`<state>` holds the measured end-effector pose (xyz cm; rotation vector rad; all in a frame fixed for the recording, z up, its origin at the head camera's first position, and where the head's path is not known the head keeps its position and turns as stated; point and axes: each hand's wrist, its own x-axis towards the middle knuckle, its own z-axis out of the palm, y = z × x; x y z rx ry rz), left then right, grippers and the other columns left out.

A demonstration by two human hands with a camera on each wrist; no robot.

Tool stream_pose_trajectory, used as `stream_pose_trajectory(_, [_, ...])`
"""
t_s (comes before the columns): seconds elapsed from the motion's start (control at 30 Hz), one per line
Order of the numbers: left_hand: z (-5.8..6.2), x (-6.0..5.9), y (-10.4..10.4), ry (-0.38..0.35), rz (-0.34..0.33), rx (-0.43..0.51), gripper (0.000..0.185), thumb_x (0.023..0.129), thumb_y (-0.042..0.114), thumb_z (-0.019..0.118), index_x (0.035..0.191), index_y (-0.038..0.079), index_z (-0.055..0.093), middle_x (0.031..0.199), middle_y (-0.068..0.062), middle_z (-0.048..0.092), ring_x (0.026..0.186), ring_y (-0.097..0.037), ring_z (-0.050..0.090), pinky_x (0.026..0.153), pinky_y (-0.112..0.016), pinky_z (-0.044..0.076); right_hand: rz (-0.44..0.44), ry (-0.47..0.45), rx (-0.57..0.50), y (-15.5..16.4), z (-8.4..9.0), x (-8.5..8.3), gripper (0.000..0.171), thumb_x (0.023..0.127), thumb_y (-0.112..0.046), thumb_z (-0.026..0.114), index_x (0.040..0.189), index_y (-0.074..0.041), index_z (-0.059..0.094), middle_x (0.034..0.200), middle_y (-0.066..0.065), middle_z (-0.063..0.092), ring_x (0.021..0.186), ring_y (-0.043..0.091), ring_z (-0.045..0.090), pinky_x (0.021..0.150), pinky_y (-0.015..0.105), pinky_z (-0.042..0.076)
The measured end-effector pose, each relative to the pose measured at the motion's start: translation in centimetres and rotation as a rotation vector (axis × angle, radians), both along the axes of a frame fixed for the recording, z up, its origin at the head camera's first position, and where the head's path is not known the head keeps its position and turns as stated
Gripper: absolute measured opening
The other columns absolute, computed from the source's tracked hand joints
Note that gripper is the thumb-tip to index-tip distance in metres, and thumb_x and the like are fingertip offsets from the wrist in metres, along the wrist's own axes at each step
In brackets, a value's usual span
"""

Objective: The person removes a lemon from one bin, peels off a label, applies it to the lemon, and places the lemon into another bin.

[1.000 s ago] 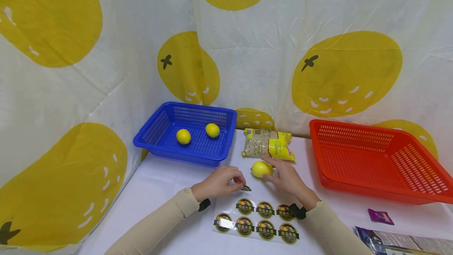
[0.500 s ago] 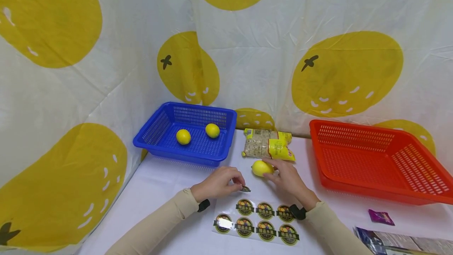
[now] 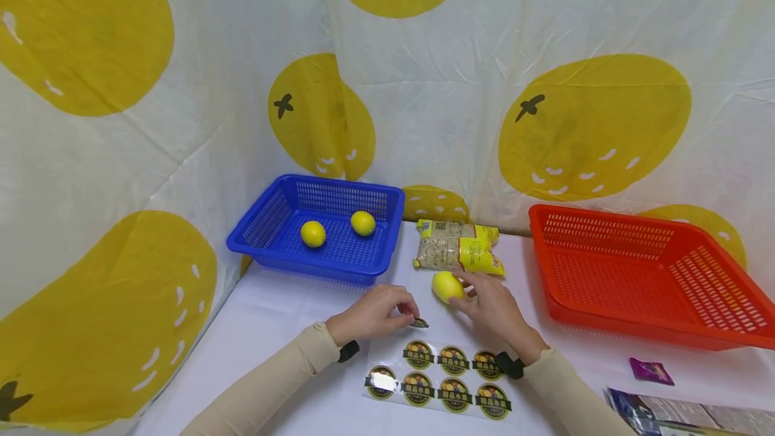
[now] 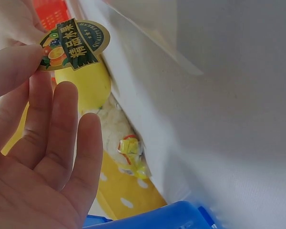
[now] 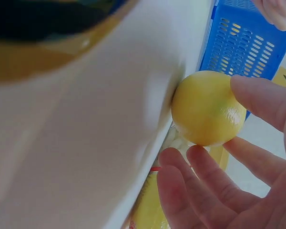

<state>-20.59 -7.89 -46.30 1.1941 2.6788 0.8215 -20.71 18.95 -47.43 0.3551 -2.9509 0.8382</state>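
My left hand [image 3: 377,311] pinches a round fruit label sticker [image 4: 75,45] by its edge between thumb and forefinger, the other fingers loosely bent. In the head view that sticker shows edge-on at the fingertips, just above the table. To the right, my right hand [image 3: 493,305] holds a yellow lemon [image 3: 447,286] on the table, thumb on the near side and fingers on the far side. The right wrist view shows thumb and a finger against the lemon [image 5: 207,109], other fingers spread below it. Close in front of both hands lies a clear sheet [image 3: 377,404] with several more stickers.
A blue basket [image 3: 327,273] with two lemons [image 3: 313,234] stands at the back left. Behind the held lemon lies a yellow-and-clear food bag [image 3: 457,247]. On the right are a red basket [image 3: 547,288], a small purple packet [image 3: 650,371] and a silvery package [image 3: 696,414].
The lemon has turned under my right fingers, its left tip no longer pointing straight left, and has shifted slightly away from me. My left hand with the sticker has barely moved.
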Motion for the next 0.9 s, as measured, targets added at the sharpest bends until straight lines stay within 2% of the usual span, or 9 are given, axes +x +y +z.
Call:
stream_pose_trajectory(0.33, [-0.19, -0.07, 0.01, -0.001, 0.004, -0.004, 0.006, 0.095, 0.018, 0.073, 0.100, 0.019, 0.077, 0.097, 0.006, 0.074, 0.090, -0.001, 0.064, 0.083, -0.016, 0.050, 0.025, 0.009, -0.010, 0.10, 0.21, 0.14, 0.057, 0.085, -0.027, 0.084, 0.137, -0.012, 0.065, 0.122, 0.009, 0.072, 0.096, 0.023, 0.070, 0.083, 0.044, 0.056])
stream_pose_trajectory(0.53, [-0.20, -0.09, -0.01, 0.002, 0.000, 0.000, 0.005, 0.095, 0.018, 0.073, 0.099, 0.018, 0.077, 0.097, 0.006, 0.074, 0.090, -0.001, 0.064, 0.083, -0.016, 0.050, 0.060, 0.019, -0.026, 0.33, 0.25, -0.08, 0.057, 0.084, -0.023, 0.085, 0.136, -0.010, 0.066, 0.112, 0.008, 0.074, 0.091, 0.021, 0.071, 0.082, 0.045, 0.058])
stream_pose_trajectory(0.63, [-0.21, -0.12, 0.00, -0.001, -0.002, 0.001, 0.005, 0.095, 0.017, 0.073, 0.099, 0.018, 0.077, 0.097, 0.005, 0.074, 0.090, -0.001, 0.064, 0.083, -0.016, 0.051, 0.055, 0.014, -0.028, 0.36, 0.22, -0.23, 0.057, 0.083, -0.024, 0.086, 0.135, -0.010, 0.066, 0.111, 0.008, 0.074, 0.093, 0.023, 0.071, 0.084, 0.047, 0.057])
stream_pose_trajectory(0.73, [-0.25, -0.16, 0.02, -0.003, -0.003, 0.003, 0.006, 0.095, 0.017, 0.073, 0.099, 0.018, 0.077, 0.097, 0.005, 0.074, 0.091, -0.002, 0.065, 0.083, -0.016, 0.051, 0.052, -0.004, -0.044, 0.39, 0.18, -0.35, 0.061, 0.084, -0.025, 0.085, 0.138, -0.009, 0.063, 0.119, 0.012, 0.072, 0.102, 0.028, 0.069, 0.087, 0.050, 0.057])
stream_pose_trajectory(0.9, [-0.39, -0.20, 0.04, -0.008, -0.008, 0.010, 0.006, 0.095, 0.017, 0.073, 0.100, 0.018, 0.077, 0.097, 0.005, 0.074, 0.091, -0.003, 0.065, 0.083, -0.016, 0.051, 0.094, -0.032, -0.081, 0.65, 0.01, -0.52, 0.078, 0.084, -0.023, 0.085, 0.151, -0.007, 0.048, 0.141, 0.017, 0.061, 0.118, 0.037, 0.064, 0.090, 0.050, 0.058])
